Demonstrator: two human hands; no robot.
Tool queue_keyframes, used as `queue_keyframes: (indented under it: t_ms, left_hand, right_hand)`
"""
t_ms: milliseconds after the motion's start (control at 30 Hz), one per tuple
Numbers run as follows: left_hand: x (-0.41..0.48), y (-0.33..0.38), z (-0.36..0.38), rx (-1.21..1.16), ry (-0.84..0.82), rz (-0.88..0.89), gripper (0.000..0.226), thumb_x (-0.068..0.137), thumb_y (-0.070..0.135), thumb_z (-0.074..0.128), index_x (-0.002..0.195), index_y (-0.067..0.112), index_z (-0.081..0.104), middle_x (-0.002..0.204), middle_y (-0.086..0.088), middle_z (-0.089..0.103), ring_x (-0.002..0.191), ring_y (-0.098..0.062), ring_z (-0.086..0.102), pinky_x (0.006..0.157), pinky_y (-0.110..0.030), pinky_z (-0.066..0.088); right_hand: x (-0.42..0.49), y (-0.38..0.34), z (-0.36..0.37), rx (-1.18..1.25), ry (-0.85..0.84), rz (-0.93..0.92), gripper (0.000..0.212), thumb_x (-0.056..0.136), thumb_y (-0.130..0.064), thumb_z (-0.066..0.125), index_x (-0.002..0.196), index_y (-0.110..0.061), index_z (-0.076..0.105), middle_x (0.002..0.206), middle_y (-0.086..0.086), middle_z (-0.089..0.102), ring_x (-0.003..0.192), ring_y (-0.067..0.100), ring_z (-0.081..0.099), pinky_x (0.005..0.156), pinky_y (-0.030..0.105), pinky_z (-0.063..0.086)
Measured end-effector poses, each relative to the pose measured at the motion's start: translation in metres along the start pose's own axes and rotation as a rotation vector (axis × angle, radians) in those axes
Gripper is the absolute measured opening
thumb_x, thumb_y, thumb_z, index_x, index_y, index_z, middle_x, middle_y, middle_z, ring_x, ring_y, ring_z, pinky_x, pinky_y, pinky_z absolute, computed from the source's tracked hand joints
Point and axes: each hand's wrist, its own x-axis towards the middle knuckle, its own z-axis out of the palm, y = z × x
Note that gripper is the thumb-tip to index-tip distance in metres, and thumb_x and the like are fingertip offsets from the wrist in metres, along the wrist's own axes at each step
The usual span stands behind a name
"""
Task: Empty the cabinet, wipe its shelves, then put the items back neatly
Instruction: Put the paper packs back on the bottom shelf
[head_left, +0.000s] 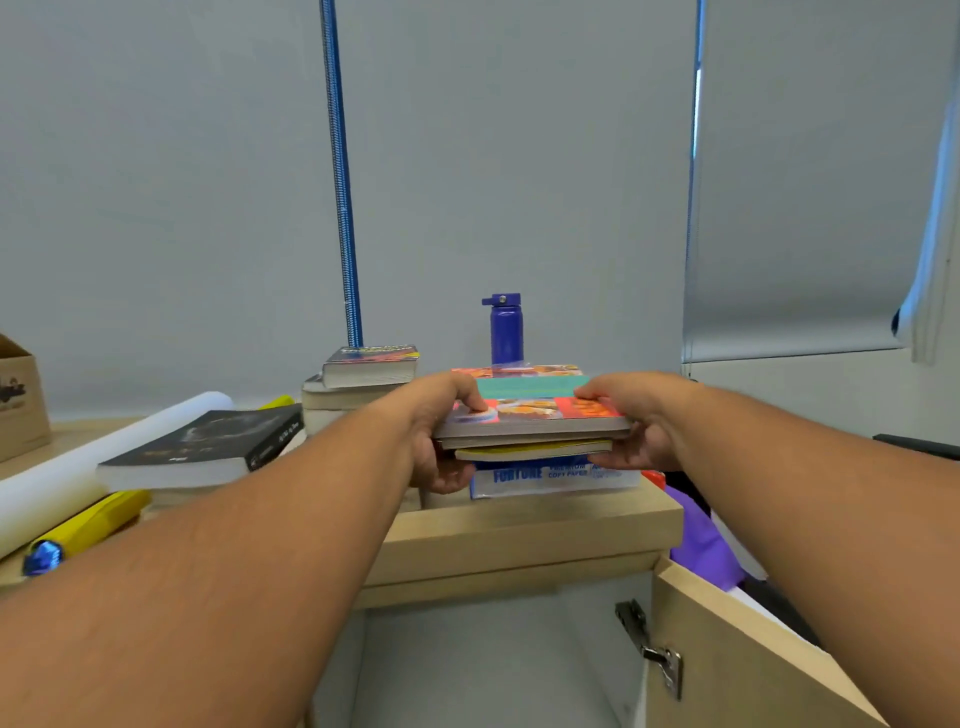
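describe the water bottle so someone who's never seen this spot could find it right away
Start at the wooden cabinet top, where both hands grip a small stack of books above a ream of copy paper. Look just behind that stack, against the grey wall: the water bottle stands there upright. It is the only tall, round, dark blue thing among flat books, with a screw cap and a small side handle.

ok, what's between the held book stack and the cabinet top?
Head view: a ream of copy paper lies under the book stack, resting on the cabinet top; whether they touch is unclear.
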Motion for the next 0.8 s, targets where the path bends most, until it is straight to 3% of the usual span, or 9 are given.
queue_keyframes:
  t_ms: [133,267,400,500,667,800]
  left_hand:
    - [-0.005,-0.013,0.0,-0.093,-0.084,0.065,0.036,0.089,0.019,0.073,0.119,0.009,0.056,0.105,-0.021,0.074,0.091,-0.034,0.075,0.083,-0.05,0.061]
    - [-0.015,-0.013,-0.004,-0.084,-0.094,0.168,0.029,0.093,0.017,0.071,0.116,0.011,0.056,0.102,-0.02,0.075,0.085,-0.034,0.076,0.078,-0.052,0.062]
    - [-0.025,0.01,-0.031,-0.036,-0.076,0.316,0.021,0.094,0.021,0.069,0.112,0.013,0.062,0.098,-0.012,0.076,0.083,-0.027,0.075,0.074,-0.05,0.062]
    - [-0.037,0.04,-0.073,0.0,-0.014,0.44,0.013,0.097,0.025,0.064,0.107,0.017,0.064,0.089,-0.007,0.074,0.068,-0.021,0.072,0.061,-0.043,0.063]
    - [-0.062,0.068,-0.169,0.018,0.155,0.477,0.014,0.098,0.026,0.063,0.107,0.016,0.062,0.079,-0.004,0.077,0.066,-0.016,0.074,0.057,-0.035,0.061]
    - [-0.066,0.058,-0.244,0.022,0.283,0.4,0.021,0.095,0.027,0.066,0.111,0.014,0.062,0.075,-0.005,0.077,0.061,-0.015,0.074,0.049,-0.036,0.06]
  right_hand:
    - [-0.006,0.003,0.003,-0.089,-0.035,0.02,0.047,0.09,-0.051,0.068,0.113,-0.01,0.063,0.085,0.012,0.077,0.057,0.021,0.07,0.046,0.025,0.051]
    - [-0.022,0.002,0.013,-0.039,-0.05,-0.004,0.042,0.09,-0.047,0.069,0.114,-0.013,0.064,0.089,0.011,0.078,0.068,0.022,0.074,0.048,0.025,0.05]
    - [-0.041,-0.021,0.038,0.012,0.05,-0.223,0.031,0.092,-0.042,0.067,0.102,-0.013,0.065,0.081,0.007,0.074,0.056,0.021,0.063,0.042,0.023,0.044]
    - [-0.062,-0.055,0.078,0.036,0.053,-0.402,0.023,0.096,-0.04,0.063,0.095,-0.017,0.062,0.065,0.004,0.066,0.047,0.018,0.057,0.039,0.022,0.042]
    - [-0.083,-0.097,0.174,0.049,-0.038,-0.516,0.024,0.098,-0.039,0.059,0.11,-0.018,0.061,0.095,0.008,0.069,0.064,0.02,0.062,0.037,0.022,0.045]
    - [-0.088,-0.103,0.254,0.026,-0.184,-0.487,0.015,0.101,-0.031,0.055,0.094,-0.018,0.056,0.091,0.007,0.067,0.064,0.019,0.062,0.041,0.025,0.048]
